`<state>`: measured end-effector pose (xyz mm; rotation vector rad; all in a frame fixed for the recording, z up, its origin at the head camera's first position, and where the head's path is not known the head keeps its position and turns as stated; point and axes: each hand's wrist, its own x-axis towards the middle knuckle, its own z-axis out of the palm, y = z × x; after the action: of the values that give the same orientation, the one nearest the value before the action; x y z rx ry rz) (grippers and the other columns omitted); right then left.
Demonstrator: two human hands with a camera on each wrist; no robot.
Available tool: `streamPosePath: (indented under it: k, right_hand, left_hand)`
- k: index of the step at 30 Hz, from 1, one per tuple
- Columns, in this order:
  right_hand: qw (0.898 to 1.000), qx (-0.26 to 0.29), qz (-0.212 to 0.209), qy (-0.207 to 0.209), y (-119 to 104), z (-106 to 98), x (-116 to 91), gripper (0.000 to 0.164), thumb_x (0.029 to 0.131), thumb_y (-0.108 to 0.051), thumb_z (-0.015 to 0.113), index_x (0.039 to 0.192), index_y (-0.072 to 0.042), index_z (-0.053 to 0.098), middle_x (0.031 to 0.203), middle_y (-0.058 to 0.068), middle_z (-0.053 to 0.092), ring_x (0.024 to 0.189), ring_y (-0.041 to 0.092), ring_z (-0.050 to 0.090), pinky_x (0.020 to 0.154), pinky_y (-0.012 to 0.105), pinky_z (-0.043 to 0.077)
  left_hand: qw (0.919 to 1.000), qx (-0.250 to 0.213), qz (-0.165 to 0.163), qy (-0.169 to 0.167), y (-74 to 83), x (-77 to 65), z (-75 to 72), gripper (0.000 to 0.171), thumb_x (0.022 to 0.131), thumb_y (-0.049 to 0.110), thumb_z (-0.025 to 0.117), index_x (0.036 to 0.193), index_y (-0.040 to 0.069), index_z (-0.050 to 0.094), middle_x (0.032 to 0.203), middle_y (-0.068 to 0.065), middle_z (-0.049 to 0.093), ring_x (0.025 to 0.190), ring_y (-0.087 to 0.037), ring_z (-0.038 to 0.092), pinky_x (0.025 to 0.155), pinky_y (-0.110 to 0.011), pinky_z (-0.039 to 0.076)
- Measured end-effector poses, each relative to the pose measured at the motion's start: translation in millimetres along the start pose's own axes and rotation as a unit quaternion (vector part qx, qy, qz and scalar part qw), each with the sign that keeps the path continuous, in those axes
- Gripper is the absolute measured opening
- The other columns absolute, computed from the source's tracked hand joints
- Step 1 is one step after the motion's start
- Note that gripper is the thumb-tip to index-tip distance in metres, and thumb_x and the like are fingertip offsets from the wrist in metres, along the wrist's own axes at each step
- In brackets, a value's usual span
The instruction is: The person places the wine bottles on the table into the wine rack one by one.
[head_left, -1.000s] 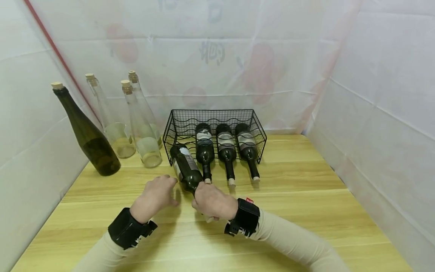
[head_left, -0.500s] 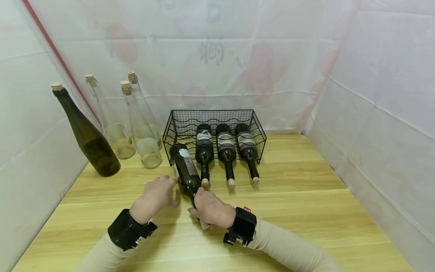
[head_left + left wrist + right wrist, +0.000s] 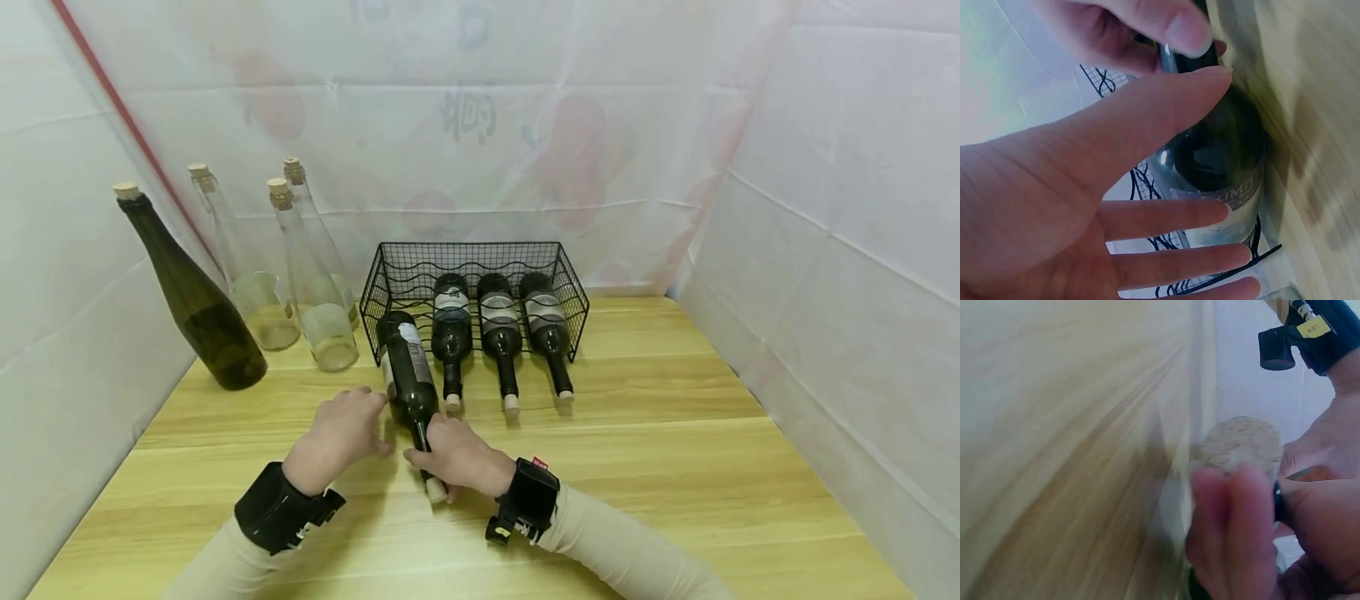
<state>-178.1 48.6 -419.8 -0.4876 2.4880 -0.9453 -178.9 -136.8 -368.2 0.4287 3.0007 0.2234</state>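
A dark wine bottle (image 3: 411, 375) slants out of the left end of the black wire rack (image 3: 471, 250), its base inside the rack's front and its neck toward me. My right hand (image 3: 467, 454) grips the neck, with the cork (image 3: 1242, 442) sticking out past the fingers. My left hand (image 3: 341, 433) is beside the bottle's left side, thumb apart. In the left wrist view its fingers (image 3: 1172, 219) extend straight in front of the bottle's label and the thumb crosses the shoulder. To the right, three corked wine bottles (image 3: 498, 329) lie side by side in the rack.
A tall dark green bottle (image 3: 217, 342) stands at the left of the wooden table (image 3: 675, 483). Next to it are three clear corked bottles (image 3: 330, 333), close to the rack's left side. White sheets (image 3: 637, 125) hang behind and at both sides.
My right hand has shifted slightly left and toward me with the bottle's neck, so the bottle lies straighter to the rack and its cork shows. My left hand has stayed nearly still.
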Motion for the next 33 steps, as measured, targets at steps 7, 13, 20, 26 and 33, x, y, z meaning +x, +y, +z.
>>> streamPosePath:
  k: [7, 13, 20, 26, 33]
  right_hand:
    - [0.999, 0.044, -0.017, 0.003, -5.6, -2.0, 11.1, 0.026, 0.104, -0.028, 0.063, 0.115, -0.005, 0.060, 0.059, 0.005, 0.058, 0.036, 0.018, 0.059, 0.039, 0.033, 0.053]
    - [1.000, -0.016, -0.016, 0.008, -20.9, -10.4, 25.6, 0.035, 0.107, -0.030, 0.057, 0.080, -0.008, 0.064, 0.053, 0.007, 0.060, 0.037, 0.017, 0.062, 0.037, 0.029, 0.050]
    - [0.997, -0.075, -0.003, 0.020, -32.1, -17.5, 37.1, 0.046, 0.107, -0.029, 0.055, 0.065, -0.011, 0.060, 0.050, 0.006, 0.062, 0.035, 0.014, 0.061, 0.035, 0.025, 0.047]
    - [0.993, -0.110, -0.011, 0.029, -42.4, -25.3, 45.2, 0.045, 0.108, -0.027, 0.054, 0.066, -0.011, 0.059, 0.049, 0.003, 0.058, 0.037, 0.014, 0.062, 0.035, 0.021, 0.043]
    - [0.981, -0.189, -0.022, 0.036, -56.7, -34.2, 54.6, 0.046, 0.109, -0.027, 0.053, 0.066, -0.012, 0.062, 0.049, 0.002, 0.062, 0.037, 0.010, 0.061, 0.053, 0.022, 0.057]
  left_hand:
    - [1.0000, 0.000, -0.005, 0.001, 0.0, 0.4, -0.4, 0.042, 0.069, 0.032, 0.095, 0.088, 0.009, 0.065, 0.088, -0.007, 0.063, 0.079, -0.029, 0.064, 0.063, -0.046, 0.057]
    - [0.9999, 0.007, -0.006, 0.004, 0.4, 1.8, -3.4, 0.040, 0.071, 0.031, 0.094, 0.087, 0.008, 0.065, 0.089, -0.009, 0.064, 0.080, -0.031, 0.066, 0.062, -0.049, 0.057]
    - [0.9998, 0.010, -0.015, -0.014, -0.4, 3.1, -5.6, 0.040, 0.073, 0.031, 0.093, 0.084, 0.008, 0.062, 0.087, -0.009, 0.062, 0.077, -0.028, 0.063, 0.062, -0.048, 0.056]
    - [0.9997, 0.007, -0.015, -0.017, -2.1, 4.6, -7.0, 0.042, 0.073, 0.032, 0.094, 0.083, 0.009, 0.061, 0.089, -0.008, 0.063, 0.077, -0.026, 0.062, 0.062, -0.046, 0.056]
    - [0.9997, 0.009, -0.015, -0.018, 0.3, 6.3, -10.6, 0.042, 0.071, 0.033, 0.094, 0.087, 0.008, 0.064, 0.095, -0.012, 0.066, 0.085, -0.031, 0.066, 0.066, -0.049, 0.058]
